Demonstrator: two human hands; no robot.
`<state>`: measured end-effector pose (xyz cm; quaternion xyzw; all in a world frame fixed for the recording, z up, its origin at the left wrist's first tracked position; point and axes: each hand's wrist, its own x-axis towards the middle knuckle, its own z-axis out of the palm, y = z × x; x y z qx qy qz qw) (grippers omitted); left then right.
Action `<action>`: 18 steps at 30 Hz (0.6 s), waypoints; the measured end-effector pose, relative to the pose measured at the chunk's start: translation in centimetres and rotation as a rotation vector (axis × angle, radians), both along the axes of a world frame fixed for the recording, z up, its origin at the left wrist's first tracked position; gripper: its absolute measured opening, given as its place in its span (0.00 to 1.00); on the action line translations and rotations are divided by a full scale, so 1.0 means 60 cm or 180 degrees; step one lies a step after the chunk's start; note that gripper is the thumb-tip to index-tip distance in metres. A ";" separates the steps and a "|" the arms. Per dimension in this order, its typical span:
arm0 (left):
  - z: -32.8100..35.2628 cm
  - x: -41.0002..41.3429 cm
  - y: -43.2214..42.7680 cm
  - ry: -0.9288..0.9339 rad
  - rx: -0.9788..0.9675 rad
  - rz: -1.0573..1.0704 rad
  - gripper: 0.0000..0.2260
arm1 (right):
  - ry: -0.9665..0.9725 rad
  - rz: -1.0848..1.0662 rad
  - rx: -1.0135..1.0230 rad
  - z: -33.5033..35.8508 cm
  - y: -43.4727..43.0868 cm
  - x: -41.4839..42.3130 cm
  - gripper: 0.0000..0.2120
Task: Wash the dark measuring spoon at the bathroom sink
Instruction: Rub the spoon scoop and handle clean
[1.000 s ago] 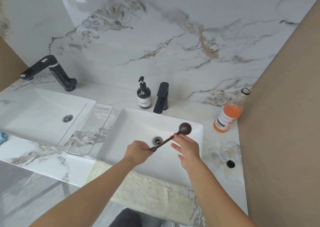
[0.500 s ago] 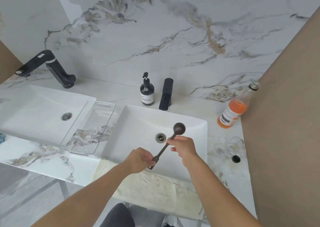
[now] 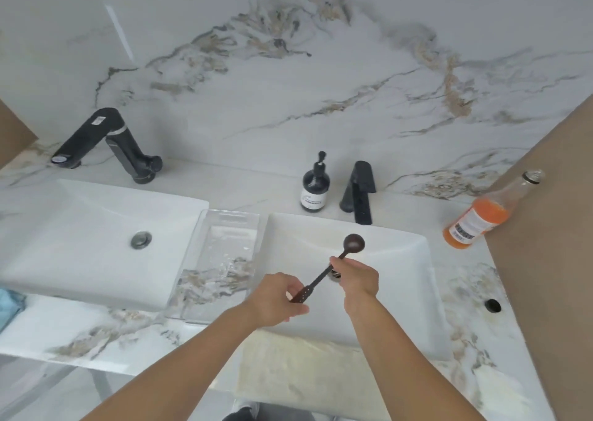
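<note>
Orange-liquid bottle (image 3: pixel 481 220): part full | clear tray (image 3: pixel 221 263): empty | measuring spoon (image 3: pixel 333 266) over right basin (image 3: pixel 401 292), pinched by left hand (image 3: pixel 277 298), right hand (image 3: pixel 356 276) | marble counter (image 3: pixel 475 340)

No writing here can be read. The pump bottle (image 3: pixel 314 187) has a white label with a small mark and lines of print, and the orange bottle (image 3: pixel 480 220) has a white label with dark blocks of print, all too small and blurred. The left tap (image 3: pixel 98 132) has a small pale sticker, also unreadable.
</note>
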<state>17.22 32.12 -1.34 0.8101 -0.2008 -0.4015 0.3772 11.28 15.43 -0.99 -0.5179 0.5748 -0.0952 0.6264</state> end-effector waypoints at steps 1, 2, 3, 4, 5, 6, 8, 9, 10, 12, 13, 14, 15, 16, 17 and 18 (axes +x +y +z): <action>-0.002 0.012 0.020 -0.0033 0.0022 0.0036 0.07 | -0.0135 0.0085 0.0109 0.003 0.023 0.020 0.07; -0.001 0.023 0.042 0.0080 0.0008 0.0106 0.08 | -0.0317 0.0203 0.0291 0.006 0.045 0.040 0.08; -0.001 0.035 0.065 0.0325 -0.0096 0.0220 0.08 | -0.0507 0.0361 0.0500 0.011 0.068 0.060 0.08; 0.001 0.046 0.088 0.0617 -0.0212 0.0317 0.08 | -0.0697 0.0548 0.0668 0.019 0.089 0.079 0.08; 0.004 0.058 0.111 0.0862 -0.0329 0.0417 0.09 | -0.0859 0.0740 0.0773 0.026 0.111 0.098 0.07; 0.009 0.069 0.134 0.0967 -0.0387 0.0488 0.09 | -0.0942 0.0928 0.0771 0.031 0.131 0.117 0.06; 0.015 0.089 0.172 0.1016 -0.0357 0.0649 0.08 | -0.0837 0.1248 0.0540 0.037 0.168 0.154 0.04; 0.014 0.098 0.185 0.0979 -0.0275 0.0729 0.07 | -0.0712 0.1331 0.0418 0.036 0.185 0.171 0.04; 0.014 0.107 0.194 0.0886 -0.0125 0.0808 0.06 | -0.0589 0.1369 0.0346 0.032 0.199 0.187 0.04; 0.005 0.122 0.205 0.0559 0.0287 0.0954 0.05 | -0.0326 0.1357 0.0290 0.014 0.222 0.215 0.05; -0.002 0.129 0.208 0.0375 0.0478 0.0978 0.04 | -0.0173 0.1336 0.0248 0.003 0.231 0.225 0.05; -0.010 0.135 0.210 0.0224 0.0646 0.0948 0.06 | -0.0038 0.1316 0.0213 -0.010 0.240 0.234 0.05; -0.020 0.140 0.212 0.0115 0.0804 0.0844 0.07 | 0.0071 0.1288 0.0197 -0.022 0.250 0.239 0.05; -0.028 0.143 0.213 0.0055 0.0980 0.0688 0.08 | 0.0167 0.1270 0.0175 -0.034 0.259 0.243 0.06; -0.037 0.145 0.214 0.0033 0.1153 0.0526 0.09 | 0.0261 0.1272 0.0138 -0.044 0.270 0.244 0.06; -0.045 0.145 0.213 0.0060 0.1279 0.0404 0.09 | 0.0335 0.1294 0.0117 -0.055 0.279 0.244 0.06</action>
